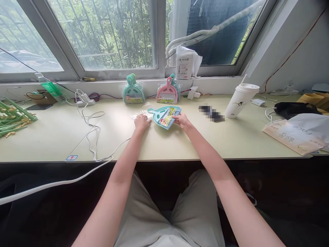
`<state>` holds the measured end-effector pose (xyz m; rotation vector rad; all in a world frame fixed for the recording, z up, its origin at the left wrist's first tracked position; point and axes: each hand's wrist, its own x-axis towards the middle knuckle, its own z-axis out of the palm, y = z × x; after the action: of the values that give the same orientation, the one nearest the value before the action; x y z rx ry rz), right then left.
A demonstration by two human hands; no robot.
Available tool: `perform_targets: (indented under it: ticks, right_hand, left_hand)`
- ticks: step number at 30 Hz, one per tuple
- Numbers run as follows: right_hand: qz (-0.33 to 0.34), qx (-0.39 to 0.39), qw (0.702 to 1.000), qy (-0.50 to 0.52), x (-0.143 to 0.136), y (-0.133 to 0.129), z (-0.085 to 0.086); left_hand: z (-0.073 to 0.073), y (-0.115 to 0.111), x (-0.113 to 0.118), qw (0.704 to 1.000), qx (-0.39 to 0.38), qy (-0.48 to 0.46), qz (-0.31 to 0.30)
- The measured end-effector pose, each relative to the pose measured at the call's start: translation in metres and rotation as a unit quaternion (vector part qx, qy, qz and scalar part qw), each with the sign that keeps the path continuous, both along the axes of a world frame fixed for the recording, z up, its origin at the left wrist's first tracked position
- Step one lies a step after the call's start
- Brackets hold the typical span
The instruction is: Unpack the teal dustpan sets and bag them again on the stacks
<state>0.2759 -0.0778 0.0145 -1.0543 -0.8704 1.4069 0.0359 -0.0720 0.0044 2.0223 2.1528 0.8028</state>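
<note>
A teal dustpan-and-brush set with a printed label is tilted over the desk, its handle pointing left. My right hand grips its wide right edge. My left hand is low at the desk, just left of the set, by some clear plastic wrap; its fingers are curled, and what they hold, if anything, is too small to make out. Against the sill stand a stack of green sets and, to its right, a pink set with teal ones behind it.
White cables cross the desk at left. A white cup with a straw and a tissue pack are at right. A green bottle leans at back left, near green stalks.
</note>
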Motion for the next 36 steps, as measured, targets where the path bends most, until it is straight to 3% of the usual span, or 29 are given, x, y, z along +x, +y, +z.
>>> perform_targets:
  ticks: [3, 9, 15, 19, 23, 26, 33, 36]
  right_hand:
    - [0.017, -0.011, 1.0, -0.011, 0.011, 0.002, 0.004]
    - [0.075, -0.026, 0.995, -0.063, 0.035, 0.006, 0.01]
    - [0.023, -0.008, 0.997, -0.068, 0.033, 0.008, 0.008]
    - [-0.037, 0.01, 0.999, -0.039, 0.015, 0.004, 0.003]
    - [0.06, 0.034, 0.997, -0.029, 0.001, -0.001, 0.0]
    - [0.115, 0.057, 0.991, -0.025, -0.002, -0.003, 0.002]
    - [-0.029, 0.059, 0.997, 0.039, 0.0, 0.0, 0.002]
    - [-0.048, 0.061, 0.996, 0.054, -0.001, -0.002, 0.0]
  left_hand:
    - [-0.004, 0.006, -0.009, 0.999, 0.004, -0.043, -0.008]
    - [-0.003, 0.014, -0.021, 0.985, 0.047, -0.159, 0.045]
    - [0.007, 0.003, -0.016, 0.984, 0.033, -0.158, 0.074]
    - [0.009, -0.006, 0.0, 0.985, 0.099, -0.138, 0.017]
    - [0.014, -0.015, 0.012, 0.968, 0.194, -0.138, -0.077]
    - [0.021, -0.019, 0.014, 0.959, 0.23, -0.144, -0.085]
    - [0.03, -0.025, 0.02, 0.949, 0.257, -0.162, -0.087]
    - [0.029, -0.027, 0.026, 0.945, 0.249, -0.194, -0.084]
